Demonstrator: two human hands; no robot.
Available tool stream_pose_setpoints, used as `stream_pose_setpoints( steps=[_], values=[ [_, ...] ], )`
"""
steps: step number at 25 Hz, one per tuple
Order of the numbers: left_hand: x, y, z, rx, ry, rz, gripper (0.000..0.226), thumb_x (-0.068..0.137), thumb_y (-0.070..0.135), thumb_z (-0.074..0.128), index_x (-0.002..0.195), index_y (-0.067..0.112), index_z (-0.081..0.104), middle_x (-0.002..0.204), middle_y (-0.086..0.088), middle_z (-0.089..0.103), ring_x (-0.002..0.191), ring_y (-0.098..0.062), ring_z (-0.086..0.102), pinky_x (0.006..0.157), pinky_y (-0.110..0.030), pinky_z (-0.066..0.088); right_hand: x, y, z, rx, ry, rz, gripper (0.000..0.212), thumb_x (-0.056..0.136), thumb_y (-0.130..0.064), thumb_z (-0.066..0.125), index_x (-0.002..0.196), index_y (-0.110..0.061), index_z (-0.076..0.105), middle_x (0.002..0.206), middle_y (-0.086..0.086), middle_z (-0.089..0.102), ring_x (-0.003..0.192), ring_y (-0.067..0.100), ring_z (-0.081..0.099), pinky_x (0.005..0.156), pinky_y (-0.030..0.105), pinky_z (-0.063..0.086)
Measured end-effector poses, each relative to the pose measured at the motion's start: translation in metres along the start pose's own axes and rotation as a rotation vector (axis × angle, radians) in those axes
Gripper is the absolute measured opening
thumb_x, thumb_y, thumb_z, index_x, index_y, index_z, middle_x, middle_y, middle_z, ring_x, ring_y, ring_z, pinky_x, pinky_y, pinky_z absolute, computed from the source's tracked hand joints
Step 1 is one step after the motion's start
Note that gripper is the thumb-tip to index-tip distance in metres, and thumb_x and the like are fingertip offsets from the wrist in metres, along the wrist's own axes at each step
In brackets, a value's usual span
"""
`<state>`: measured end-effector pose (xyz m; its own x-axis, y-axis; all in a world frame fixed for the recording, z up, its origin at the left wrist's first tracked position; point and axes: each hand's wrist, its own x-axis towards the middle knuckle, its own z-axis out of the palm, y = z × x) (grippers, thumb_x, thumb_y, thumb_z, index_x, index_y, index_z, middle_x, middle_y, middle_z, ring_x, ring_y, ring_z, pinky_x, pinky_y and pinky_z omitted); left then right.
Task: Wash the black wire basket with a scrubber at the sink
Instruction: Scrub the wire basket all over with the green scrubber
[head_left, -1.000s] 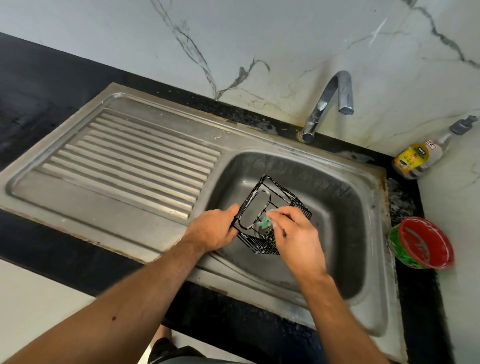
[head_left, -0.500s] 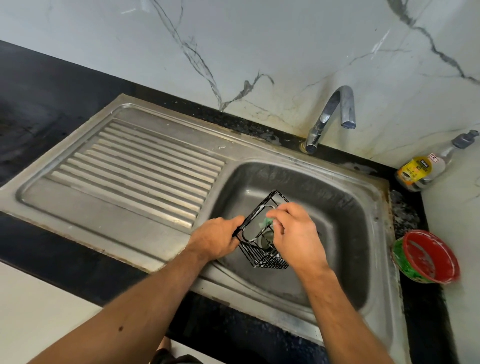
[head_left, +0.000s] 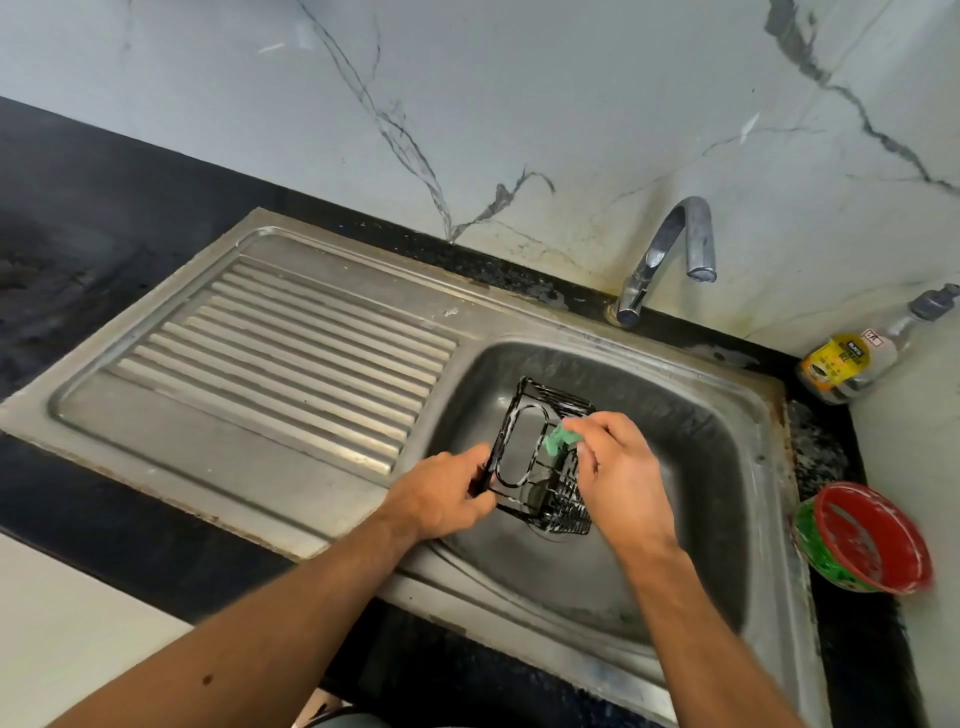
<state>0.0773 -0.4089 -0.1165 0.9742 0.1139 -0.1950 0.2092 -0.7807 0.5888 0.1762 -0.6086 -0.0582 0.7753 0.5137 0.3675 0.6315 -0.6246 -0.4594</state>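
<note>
A black wire basket (head_left: 524, 447) streaked with white foam is tilted on its side over the steel sink bowl (head_left: 691, 447). My left hand (head_left: 441, 493) grips its near left edge. My right hand (head_left: 618, 467) pinches a green scrubber (head_left: 561, 439) against the basket's upper right wires and covers part of the basket's right side.
A ribbed steel drainboard (head_left: 291, 364) lies left of the bowl. The chrome tap (head_left: 670, 254) stands behind it, with no water running. A dish-soap bottle (head_left: 852, 358) leans in the right corner. A red and green tub (head_left: 867, 540) sits on the black counter at right.
My right hand has slid the green scrubber up along the basket's wires. The left hand keeps its grip on the basket edge.
</note>
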Motion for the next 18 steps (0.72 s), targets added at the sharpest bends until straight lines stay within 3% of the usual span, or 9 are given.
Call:
stream_pose_setpoints(
  steps=[4, 7, 8, 10, 11, 13, 15, 18],
  values=[
    [0.007, 0.013, 0.002, -0.459, 0.014, -0.049, 0.023, 0.088, 0.041, 0.068, 0.101, 0.038, 0.05, 0.097, 0.015, 0.069, 0.096, -0.009, 0.068, 0.092, -0.041, 0.055, -0.016, -0.006, 0.01, 0.042, 0.001, 0.116, 0.034, 0.086, -0.001, 0.069, 0.117, -0.015, 0.074, 0.109, 0.001, 0.064, 0.084, 0.015, 0.064, 0.085, 0.021, 0.051],
    [0.01, 0.028, 0.013, -0.695, -0.013, -0.034, 0.034, 0.089, 0.025, 0.067, 0.119, 0.02, 0.051, 0.11, 0.0, 0.071, 0.107, -0.016, 0.07, 0.101, -0.042, 0.053, -0.022, -0.002, 0.01, 0.127, 0.04, 0.291, 0.03, 0.086, -0.002, 0.065, 0.108, -0.018, 0.076, 0.113, -0.001, 0.061, 0.088, 0.003, 0.053, 0.09, 0.006, 0.037],
    [0.009, 0.034, 0.017, -0.753, -0.054, -0.027, 0.035, 0.093, 0.012, 0.064, 0.124, 0.011, 0.047, 0.115, -0.007, 0.072, 0.112, -0.016, 0.07, 0.102, -0.036, 0.053, -0.022, 0.001, 0.007, 0.142, 0.074, 0.347, 0.029, 0.084, -0.001, 0.065, 0.103, -0.02, 0.076, 0.112, -0.001, 0.06, 0.088, 0.002, 0.052, 0.09, 0.005, 0.036],
    [0.005, 0.042, 0.023, -0.811, -0.085, -0.017, 0.028, 0.098, -0.006, 0.055, 0.123, 0.002, 0.043, 0.117, -0.008, 0.072, 0.115, -0.012, 0.069, 0.1, -0.026, 0.051, -0.029, 0.004, 0.001, 0.147, 0.127, 0.401, 0.028, 0.082, 0.0, 0.064, 0.097, -0.021, 0.075, 0.111, -0.003, 0.057, 0.088, 0.001, 0.053, 0.09, 0.014, 0.044],
    [0.004, 0.045, 0.025, -0.838, -0.07, -0.021, 0.024, 0.099, -0.009, 0.053, 0.118, 0.004, 0.045, 0.113, -0.003, 0.073, 0.114, -0.01, 0.069, 0.099, -0.025, 0.051, -0.034, 0.002, 0.001, 0.154, 0.138, 0.378, 0.028, 0.081, 0.0, 0.064, 0.097, -0.021, 0.074, 0.11, -0.004, 0.057, 0.089, 0.0, 0.053, 0.09, 0.019, 0.048],
    [0.004, 0.055, 0.025, -0.915, -0.042, -0.04, 0.022, 0.101, -0.009, 0.049, 0.107, 0.013, 0.048, 0.102, 0.005, 0.072, 0.104, -0.009, 0.067, 0.096, -0.027, 0.053, -0.046, -0.006, 0.003, 0.173, 0.141, 0.201, 0.028, 0.081, 0.0, 0.064, 0.098, -0.019, 0.075, 0.108, -0.004, 0.06, 0.095, -0.001, 0.052, 0.093, 0.014, 0.045],
    [0.006, 0.066, 0.025, -1.022, -0.017, -0.096, 0.024, 0.102, -0.009, 0.046, 0.107, 0.014, 0.051, 0.097, -0.003, 0.067, 0.093, -0.011, 0.063, 0.084, -0.026, 0.056, -0.055, -0.015, 0.008, 0.158, 0.128, -0.008, 0.026, 0.084, -0.007, 0.059, 0.101, -0.017, 0.076, 0.106, -0.002, 0.065, 0.1, 0.006, 0.055, 0.098, 0.013, 0.042],
    [0.007, 0.08, 0.021, -1.143, 0.062, -0.159, 0.023, 0.104, -0.004, 0.041, 0.11, 0.013, 0.053, 0.1, -0.009, 0.064, 0.09, -0.017, 0.061, 0.075, -0.026, 0.056, -0.052, -0.013, 0.009, 0.123, 0.124, -0.026, 0.028, 0.083, -0.009, 0.057, 0.103, -0.017, 0.075, 0.105, -0.003, 0.066, 0.099, 0.016, 0.058, 0.093, 0.025, 0.047]
  ],
)
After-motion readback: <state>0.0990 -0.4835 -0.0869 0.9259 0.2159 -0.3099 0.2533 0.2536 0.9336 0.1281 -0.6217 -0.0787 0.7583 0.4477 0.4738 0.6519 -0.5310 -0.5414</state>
